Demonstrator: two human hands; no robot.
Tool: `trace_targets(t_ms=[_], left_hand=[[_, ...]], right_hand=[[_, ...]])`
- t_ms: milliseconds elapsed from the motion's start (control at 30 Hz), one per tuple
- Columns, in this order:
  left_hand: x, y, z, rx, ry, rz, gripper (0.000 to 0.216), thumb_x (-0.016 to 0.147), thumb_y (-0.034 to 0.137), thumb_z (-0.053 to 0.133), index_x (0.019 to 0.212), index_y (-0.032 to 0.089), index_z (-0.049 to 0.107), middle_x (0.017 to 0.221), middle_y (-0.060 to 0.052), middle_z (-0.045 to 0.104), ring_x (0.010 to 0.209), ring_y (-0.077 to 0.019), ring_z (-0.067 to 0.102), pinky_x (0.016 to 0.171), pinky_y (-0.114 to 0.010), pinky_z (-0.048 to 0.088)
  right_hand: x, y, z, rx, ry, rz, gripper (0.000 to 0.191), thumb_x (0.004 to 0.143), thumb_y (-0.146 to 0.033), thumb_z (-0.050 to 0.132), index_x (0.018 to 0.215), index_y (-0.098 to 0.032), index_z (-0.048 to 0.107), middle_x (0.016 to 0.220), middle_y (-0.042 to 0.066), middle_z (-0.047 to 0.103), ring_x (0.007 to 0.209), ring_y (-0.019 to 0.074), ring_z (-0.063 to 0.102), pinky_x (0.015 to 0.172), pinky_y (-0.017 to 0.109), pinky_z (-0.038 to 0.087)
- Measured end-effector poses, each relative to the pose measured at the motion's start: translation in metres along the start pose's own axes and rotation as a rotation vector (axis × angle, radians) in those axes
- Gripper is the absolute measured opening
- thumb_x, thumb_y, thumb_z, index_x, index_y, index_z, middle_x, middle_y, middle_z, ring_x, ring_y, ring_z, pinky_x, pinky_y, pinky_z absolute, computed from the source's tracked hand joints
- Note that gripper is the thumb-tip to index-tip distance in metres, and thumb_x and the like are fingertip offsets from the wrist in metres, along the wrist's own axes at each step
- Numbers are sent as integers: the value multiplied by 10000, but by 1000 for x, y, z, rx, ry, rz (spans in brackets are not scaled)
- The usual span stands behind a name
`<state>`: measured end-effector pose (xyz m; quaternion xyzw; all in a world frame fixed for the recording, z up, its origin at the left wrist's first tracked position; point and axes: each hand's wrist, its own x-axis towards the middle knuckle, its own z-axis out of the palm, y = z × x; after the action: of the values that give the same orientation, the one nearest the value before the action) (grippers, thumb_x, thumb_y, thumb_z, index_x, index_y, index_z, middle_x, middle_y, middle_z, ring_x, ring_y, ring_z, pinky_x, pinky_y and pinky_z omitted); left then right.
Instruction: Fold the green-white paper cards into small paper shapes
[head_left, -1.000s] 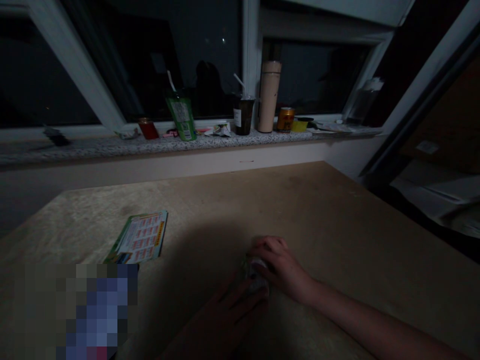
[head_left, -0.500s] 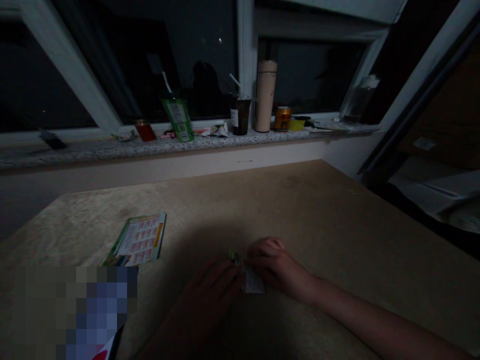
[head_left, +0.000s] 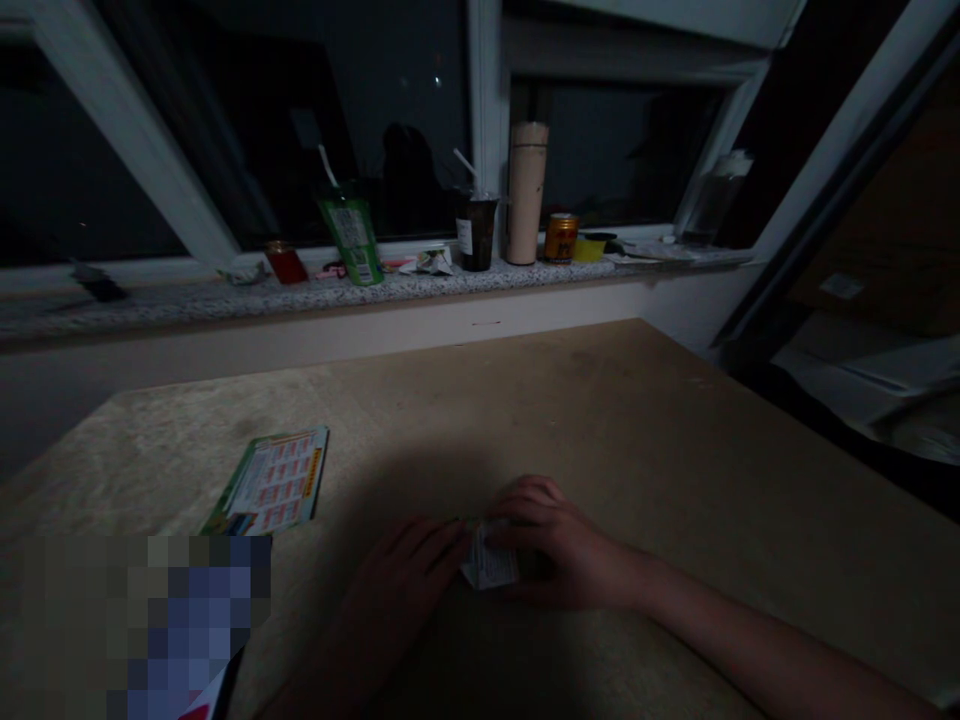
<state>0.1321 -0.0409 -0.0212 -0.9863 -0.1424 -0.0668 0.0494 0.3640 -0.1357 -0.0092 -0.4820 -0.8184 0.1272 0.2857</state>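
Observation:
A small folded piece of printed paper or card, pale with fine lines of text, stands between my hands on the table. My right hand curls around its far and right side, fingertips on its upper part. My left hand reaches in from the left, its fingers close together and bent, the tips at the paper's left edge. Deep shadow covers the left hand, and its thumb is hard to make out. The fingers hide part of the paper's top.
A green-edged printed card lies on the brown table at the left, above a blurred-out area. Along the granite windowsill stand a green cup, a dark cup, a pink flask and a golden can.
The paper has turned and shows a folded, angled shape with a wider printed face. Its green part is now mostly hidden. My left hand has shifted slightly left.

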Motion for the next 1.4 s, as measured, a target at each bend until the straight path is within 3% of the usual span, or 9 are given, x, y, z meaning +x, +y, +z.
trace_targets(t_ms=[67, 233, 400, 533, 667, 867, 1067, 1233, 1400], left_hand=[[2, 0, 0, -30, -16, -23, 505, 863, -26, 359, 1281, 212, 513, 1223, -55, 614, 1082, -223, 560, 932, -394, 442], [1, 5, -2, -159, -50, -61, 424, 941, 151, 408, 1356, 237, 439, 1309, -41, 561, 1152, -225, 521, 975, -404, 424], [-8, 23, -11, -259, -99, -26, 735, 879, 301, 548, 1491, 226, 148, 1532, -69, 237, 1361, -290, 268, 1064, -448, 337], [-9, 30, -16, -247, -163, 22, 824, 832, 284, 605, 1495, 252, 116, 1555, -79, 121, 1389, -335, 169, 1065, -510, 312], [-8, 28, -15, -228, -179, 37, 732, 866, 304, 577, 1484, 268, 187, 1544, -69, 185, 1384, -340, 188, 1075, -568, 257], [-9, 32, -27, -261, -222, 11, 719, 849, 364, 606, 1465, 222, 265, 1502, -61, 311, 1346, -306, 299, 1083, -504, 295], [-5, 38, -44, -223, -266, 11, 717, 834, 384, 628, 1448, 194, 309, 1505, -90, 285, 1347, -315, 295, 1083, -503, 275], [-4, 40, -46, -234, -255, 44, 748, 857, 404, 595, 1474, 190, 229, 1513, -110, 237, 1374, -321, 231, 1085, -533, 232], [-8, 38, -43, -268, -196, 34, 833, 851, 363, 591, 1497, 215, 87, 1507, -102, 260, 1362, -324, 264, 1070, -517, 280]], right_hand=[[-1, 0, -4, -8, -24, -27, 490, 743, -427, 713, 1174, -215, 615, 1188, 70, 593, 1160, 233, 452, 1032, 402, 252], [-3, 5, -8, -45, -66, -47, 271, 830, -253, 624, 1096, -218, 663, 1143, 48, 623, 1114, 205, 486, 1043, 391, 237], [-6, 10, -15, -59, -88, -30, 225, 842, -235, 614, 1053, -228, 692, 1117, 48, 627, 1107, 208, 493, 1035, 400, 243], [-7, 12, -23, -25, -125, -4, 221, 838, -224, 634, 1048, -243, 699, 1125, 41, 620, 1112, 194, 498, 1032, 387, 249], [-7, 12, -27, 26, -124, 18, 192, 807, -242, 686, 995, -265, 715, 1132, 14, 614, 1132, 177, 489, 1018, 363, 272], [-6, 17, -24, 120, -114, 71, 102, 732, -269, 763, 828, -258, 730, 1057, -14, 632, 1062, 159, 531, 967, 352, 320], [-5, 21, -25, 184, -123, 89, 85, 736, -278, 763, 808, -245, 732, 1026, -12, 640, 1030, 150, 546, 968, 352, 314], [-1, 19, -13, 168, -14, 181, 99, 777, -297, 730, 814, -213, 693, 934, -1, 619, 956, 153, 553, 916, 342, 335], [2, 14, 4, 17, 107, 291, 201, 789, -283, 716, 768, -182, 543, 866, 3, 561, 891, 166, 511, 815, 302, 349]])
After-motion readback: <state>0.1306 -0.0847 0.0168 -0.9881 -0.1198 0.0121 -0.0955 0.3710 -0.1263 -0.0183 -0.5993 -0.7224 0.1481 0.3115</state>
